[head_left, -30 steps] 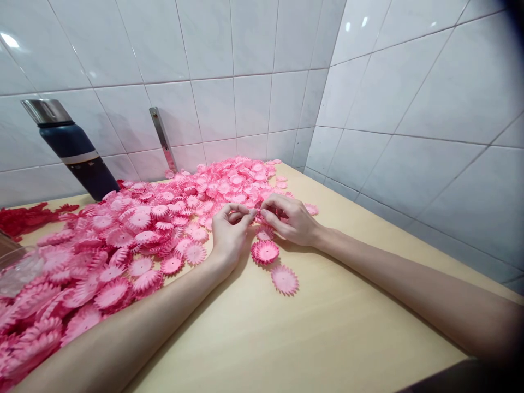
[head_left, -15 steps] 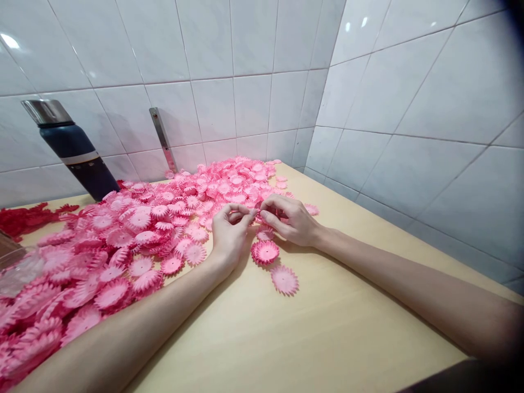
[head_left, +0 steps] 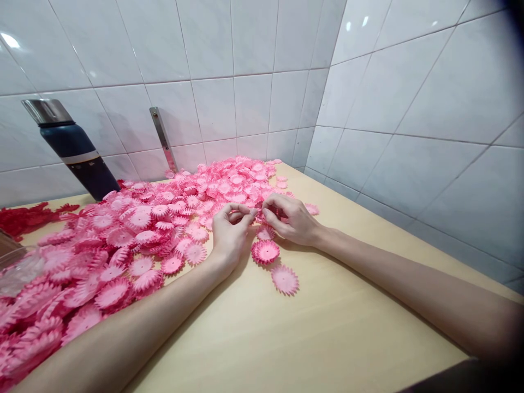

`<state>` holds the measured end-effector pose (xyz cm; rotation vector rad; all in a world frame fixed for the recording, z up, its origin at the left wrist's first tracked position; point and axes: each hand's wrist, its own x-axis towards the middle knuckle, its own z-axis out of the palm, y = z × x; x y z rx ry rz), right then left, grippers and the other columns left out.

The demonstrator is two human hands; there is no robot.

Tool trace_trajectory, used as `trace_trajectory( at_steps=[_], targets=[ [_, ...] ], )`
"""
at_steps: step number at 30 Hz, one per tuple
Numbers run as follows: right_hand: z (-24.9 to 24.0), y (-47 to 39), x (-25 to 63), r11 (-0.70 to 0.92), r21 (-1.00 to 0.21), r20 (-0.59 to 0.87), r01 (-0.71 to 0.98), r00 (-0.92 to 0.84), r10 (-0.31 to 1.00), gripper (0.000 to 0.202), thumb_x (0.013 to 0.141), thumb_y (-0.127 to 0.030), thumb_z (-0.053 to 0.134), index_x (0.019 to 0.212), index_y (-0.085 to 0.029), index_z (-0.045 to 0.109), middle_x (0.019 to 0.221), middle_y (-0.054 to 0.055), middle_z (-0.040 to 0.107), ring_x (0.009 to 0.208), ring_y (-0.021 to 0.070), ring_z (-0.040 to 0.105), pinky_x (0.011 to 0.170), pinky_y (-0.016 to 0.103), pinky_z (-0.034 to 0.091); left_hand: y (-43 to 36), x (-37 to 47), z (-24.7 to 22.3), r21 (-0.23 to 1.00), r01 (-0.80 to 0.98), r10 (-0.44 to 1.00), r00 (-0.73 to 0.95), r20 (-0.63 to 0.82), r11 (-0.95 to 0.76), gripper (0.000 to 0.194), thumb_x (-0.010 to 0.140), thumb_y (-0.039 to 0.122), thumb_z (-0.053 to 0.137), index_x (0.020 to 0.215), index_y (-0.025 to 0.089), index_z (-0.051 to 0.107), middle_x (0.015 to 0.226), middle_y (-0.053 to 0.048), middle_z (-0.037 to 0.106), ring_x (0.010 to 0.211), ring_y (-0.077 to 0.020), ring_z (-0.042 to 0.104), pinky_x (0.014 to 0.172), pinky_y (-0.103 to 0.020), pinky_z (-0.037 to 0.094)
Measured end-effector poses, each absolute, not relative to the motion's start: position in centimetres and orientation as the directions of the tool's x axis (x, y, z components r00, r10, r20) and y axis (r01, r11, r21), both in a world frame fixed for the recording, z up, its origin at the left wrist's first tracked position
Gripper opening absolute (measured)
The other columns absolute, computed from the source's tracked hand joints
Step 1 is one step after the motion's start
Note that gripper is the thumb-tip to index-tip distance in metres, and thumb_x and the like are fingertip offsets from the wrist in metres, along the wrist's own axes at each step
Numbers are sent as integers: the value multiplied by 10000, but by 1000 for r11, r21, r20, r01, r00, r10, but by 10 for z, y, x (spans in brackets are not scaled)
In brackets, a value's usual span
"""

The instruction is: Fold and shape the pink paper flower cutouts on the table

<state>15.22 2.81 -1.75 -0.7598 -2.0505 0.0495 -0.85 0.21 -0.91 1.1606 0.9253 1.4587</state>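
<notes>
My left hand (head_left: 231, 232) is pinched closed at the front edge of a large heap of pink scalloped discs (head_left: 141, 217). Just to its right, my right hand (head_left: 292, 219) is also pinched, its fingertips close to the left ones. Something small and pinkish shows between the two sets of fingertips, too small to make out. Below the hands lie a darker-edged pink disc (head_left: 265, 252) and, nearer to me, a paler pink disc (head_left: 285, 280). Another disc (head_left: 266, 233) lies partly under my right hand.
A dark blue bottle (head_left: 79, 155) with a steel cap stands at the back left. Red pieces (head_left: 30, 218) and clear plastic (head_left: 22, 275) lie at the left. A metal strip (head_left: 162, 136) leans on the tiled wall (head_left: 213, 46) behind the wooden table (head_left: 327, 327).
My right hand has shifted very slightly to the right at the fingertips. My left hand and the discs look the same.
</notes>
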Motion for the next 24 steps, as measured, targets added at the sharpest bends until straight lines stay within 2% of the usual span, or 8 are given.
trace_trajectory(
  at_steps=[9,16,19,21,24],
  targets=[
    [-18,27,152,746,-344,739,570,-327,590,94,793,-100,502,771,-189,479,664,-15,506,535,106,429,525,249,363,1,-9,-9,947,-230,975,-71,212,-223,256,672,242,745,706,162,504,592,37,568,540,-71,521,524,-177,420],
    [-17,30,153,660,-440,761,609,-138,634,123,741,-108,522,680,-192,457,605,-20,489,521,110,429,509,250,357,4,-9,-10,940,-228,957,-199,211,-255,207,684,151,693,678,165,487,549,55,553,509,-56,480,528,-164,370],
    [-16,29,152,683,-437,766,584,-157,624,119,742,-105,522,685,-192,464,613,-21,495,520,106,431,505,246,359,4,-8,-8,944,-167,950,-178,256,-285,77,684,77,629,667,148,606,646,10,634,614,-85,566,607,-185,426],
    [-16,28,152,721,-421,771,550,-203,604,112,753,-100,518,707,-191,473,620,-23,496,513,101,428,501,242,361,4,-8,-7,957,-117,960,-123,251,-265,132,702,75,592,729,147,700,760,-32,694,725,-118,616,682,-212,461],
    [-17,27,152,771,-391,767,503,-285,575,110,770,-94,513,743,-194,478,634,-26,494,511,97,422,494,239,361,5,-8,-6,974,-96,977,-88,196,-204,214,735,125,572,852,163,747,921,-64,726,857,-150,634,754,-240,478]
  ],
)
